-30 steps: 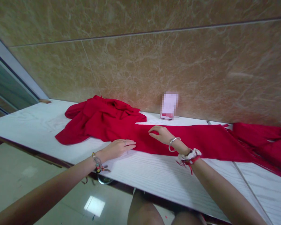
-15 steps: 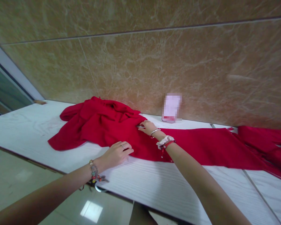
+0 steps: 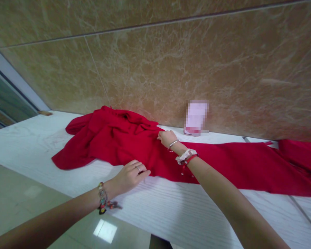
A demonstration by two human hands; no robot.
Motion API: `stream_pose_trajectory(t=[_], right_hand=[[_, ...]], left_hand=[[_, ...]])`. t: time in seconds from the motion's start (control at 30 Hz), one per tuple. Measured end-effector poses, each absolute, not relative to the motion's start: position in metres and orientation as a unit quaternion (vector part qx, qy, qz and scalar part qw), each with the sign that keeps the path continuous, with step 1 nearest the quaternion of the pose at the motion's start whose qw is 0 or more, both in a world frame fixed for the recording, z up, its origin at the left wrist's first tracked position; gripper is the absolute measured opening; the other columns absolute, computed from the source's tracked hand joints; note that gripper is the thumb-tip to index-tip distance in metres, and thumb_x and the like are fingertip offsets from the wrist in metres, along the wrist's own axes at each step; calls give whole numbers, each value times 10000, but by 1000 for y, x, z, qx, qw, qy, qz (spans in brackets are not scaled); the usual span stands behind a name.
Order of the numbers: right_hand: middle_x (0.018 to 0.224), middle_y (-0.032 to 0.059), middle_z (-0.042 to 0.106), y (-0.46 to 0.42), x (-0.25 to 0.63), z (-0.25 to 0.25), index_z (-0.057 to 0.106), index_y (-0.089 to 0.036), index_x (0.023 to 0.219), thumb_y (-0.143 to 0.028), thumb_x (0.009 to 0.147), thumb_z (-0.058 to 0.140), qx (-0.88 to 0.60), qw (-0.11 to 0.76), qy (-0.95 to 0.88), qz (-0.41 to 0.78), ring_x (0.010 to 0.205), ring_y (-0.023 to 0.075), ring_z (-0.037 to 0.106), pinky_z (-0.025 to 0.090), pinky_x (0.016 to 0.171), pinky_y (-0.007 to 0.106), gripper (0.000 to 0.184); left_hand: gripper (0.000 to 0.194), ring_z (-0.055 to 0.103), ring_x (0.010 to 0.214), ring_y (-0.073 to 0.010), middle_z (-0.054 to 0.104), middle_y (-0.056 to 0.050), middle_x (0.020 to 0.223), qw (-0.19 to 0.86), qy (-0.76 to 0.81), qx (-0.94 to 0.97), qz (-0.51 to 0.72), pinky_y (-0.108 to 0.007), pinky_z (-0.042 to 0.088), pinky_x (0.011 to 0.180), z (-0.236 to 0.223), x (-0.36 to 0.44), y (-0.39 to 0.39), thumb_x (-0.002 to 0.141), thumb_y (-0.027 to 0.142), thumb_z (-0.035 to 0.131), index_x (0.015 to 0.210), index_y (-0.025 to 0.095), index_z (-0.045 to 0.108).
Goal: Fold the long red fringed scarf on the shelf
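A long red cloth [image 3: 223, 162] lies across the white table [image 3: 171, 204], stretched flat to the right and bunched in a heap [image 3: 109, 138] at the left. My left hand [image 3: 131, 174] rests on the cloth's near edge, its fingers extended and flat. At the far edge, where the heap meets the flat strip, my right hand [image 3: 167, 137] has its fingers curled onto the cloth. Both wrists wear bracelets.
A small pink-and-red object [image 3: 195, 117], blurred out, leans against the brown marble wall [image 3: 171, 62] behind the cloth. The table's near edge drops to a shiny tiled floor [image 3: 28, 197]. A window frame [image 3: 7, 90] runs at the far left.
My right hand has moved left and away from me along the cloth, from the strip's middle to the edge of the heap. My left hand has stayed on the near edge.
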State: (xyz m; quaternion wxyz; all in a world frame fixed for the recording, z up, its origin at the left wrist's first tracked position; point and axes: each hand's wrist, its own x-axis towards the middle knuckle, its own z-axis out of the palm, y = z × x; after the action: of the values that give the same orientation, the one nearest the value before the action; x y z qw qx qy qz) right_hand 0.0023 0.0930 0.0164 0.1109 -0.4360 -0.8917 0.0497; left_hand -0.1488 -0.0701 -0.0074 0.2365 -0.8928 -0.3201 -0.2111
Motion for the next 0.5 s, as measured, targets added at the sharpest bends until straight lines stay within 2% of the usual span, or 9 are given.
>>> stream_pose_trajectory(t=[0.17,0.3,0.37,0.5], right_hand=[[961,111,664,84,2,20,609,-153,939,-252,895,421,-427,128,-895,39,894,204,598,363,767,311,217],[935,61,670,78,-4,23,594,-174,1007,-376,836,526,-394,130,-908,67,882,174,597,380,736,271,273],[920,48,675,76,-9,24,601,-187,1014,-385,782,598,-384,108,-915,65,885,181,596,384,728,272,305],[936,75,675,77,-22,26,651,-188,893,-283,803,574,-393,91,-915,29,922,218,584,375,758,317,151]], left_hand=[[188,502,644,-133,527,-17,677,249,-343,-884,-197,-251,403,585,-5,-147,-72,852,86,430,848,159,603],[243,546,746,-145,545,-32,733,206,-360,-892,-178,-255,466,670,-9,-148,-71,850,61,384,863,156,607],[257,564,829,-152,563,-45,791,180,-363,-899,-164,-249,484,713,-12,-149,-71,853,60,367,885,151,605],[279,596,819,-145,573,-58,840,152,-364,-909,-137,-230,511,670,-16,-152,-71,854,53,337,929,146,589]])
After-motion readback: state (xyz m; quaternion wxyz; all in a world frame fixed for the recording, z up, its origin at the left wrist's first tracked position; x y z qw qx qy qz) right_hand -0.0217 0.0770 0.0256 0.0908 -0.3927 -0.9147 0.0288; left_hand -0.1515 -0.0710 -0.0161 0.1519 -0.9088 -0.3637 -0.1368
